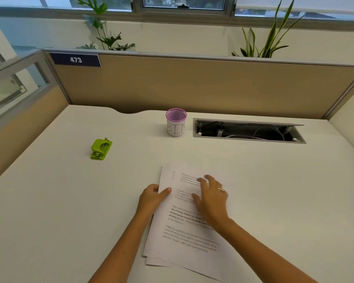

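A small stack of printed white sheets (184, 237) lies on the white desk (59, 201) in front of me, its lower edges fanned out a little. My left hand (151, 198) pinches the stack's left edge, thumb on top and fingers underneath. My right hand (212, 198) lies over the upper middle of the top sheet with its fingers spread and fairly straight; a ring shows on one finger. A green hole punch (101, 149) sits on the desk to the far left of the papers, apart from both hands.
A pink mesh cup labelled "BIN" (176, 122) stands at the back of the desk. To its right is an open cable tray (247, 130) with wires. A tan partition (192, 84) with a "473" tag bounds the far edge; plants rise behind it.
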The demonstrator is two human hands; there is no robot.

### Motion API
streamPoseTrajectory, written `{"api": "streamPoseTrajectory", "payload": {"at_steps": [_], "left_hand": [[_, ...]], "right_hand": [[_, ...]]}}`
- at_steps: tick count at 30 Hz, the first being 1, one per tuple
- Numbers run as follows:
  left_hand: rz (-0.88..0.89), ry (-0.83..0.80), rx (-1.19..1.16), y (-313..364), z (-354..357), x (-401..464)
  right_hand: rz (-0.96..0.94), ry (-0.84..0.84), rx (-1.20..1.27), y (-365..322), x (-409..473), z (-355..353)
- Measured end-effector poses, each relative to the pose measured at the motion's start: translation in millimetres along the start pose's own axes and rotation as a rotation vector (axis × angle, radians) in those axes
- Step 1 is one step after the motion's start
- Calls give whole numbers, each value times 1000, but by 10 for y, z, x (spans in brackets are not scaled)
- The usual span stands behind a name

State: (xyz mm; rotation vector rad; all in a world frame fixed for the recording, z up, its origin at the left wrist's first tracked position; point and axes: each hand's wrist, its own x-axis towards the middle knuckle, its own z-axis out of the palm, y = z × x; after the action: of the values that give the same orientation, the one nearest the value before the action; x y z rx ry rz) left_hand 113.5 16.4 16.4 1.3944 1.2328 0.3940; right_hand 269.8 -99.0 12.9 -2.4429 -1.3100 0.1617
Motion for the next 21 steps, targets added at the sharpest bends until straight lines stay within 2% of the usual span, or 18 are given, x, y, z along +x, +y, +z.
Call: {"api": "streamPoseTrajectory", "payload": {"at_steps": [2, 4, 8, 10, 13, 15, 16, 18, 20, 21], "left_hand": [[-36, -1, -23, 38, 87, -35], [-69, -30, -64, 53, 180, -69], [-51, -168, -118, 34, 311, -155], [12, -169, -86, 29, 337, -188], [107, -152, -105, 30, 293, -245], [93, -197, -237, 65, 217, -259], [71, -224, -319, 91, 172, -259], [36, -264, -429, 162, 86, -262], [47, -299, -434, 258, 37, -275], [76, -312, -413, 320, 24, -287]], "right_hand": [[210, -5, -27, 204, -82, -31], [342, -30, -4, 384, -164, -47], [251, -81, 138, 616, -326, -63], [206, -67, 245, 692, -361, -87], [315, 130, 549, 789, -423, -209], [451, 159, 764, 846, -440, -325], [491, 109, 912, 865, -440, -386], [500, -99, 1254, 872, -419, -519], [429, -265, 1383, 798, -419, -664], [391, -281, 1368, 734, -417, -728]]}}
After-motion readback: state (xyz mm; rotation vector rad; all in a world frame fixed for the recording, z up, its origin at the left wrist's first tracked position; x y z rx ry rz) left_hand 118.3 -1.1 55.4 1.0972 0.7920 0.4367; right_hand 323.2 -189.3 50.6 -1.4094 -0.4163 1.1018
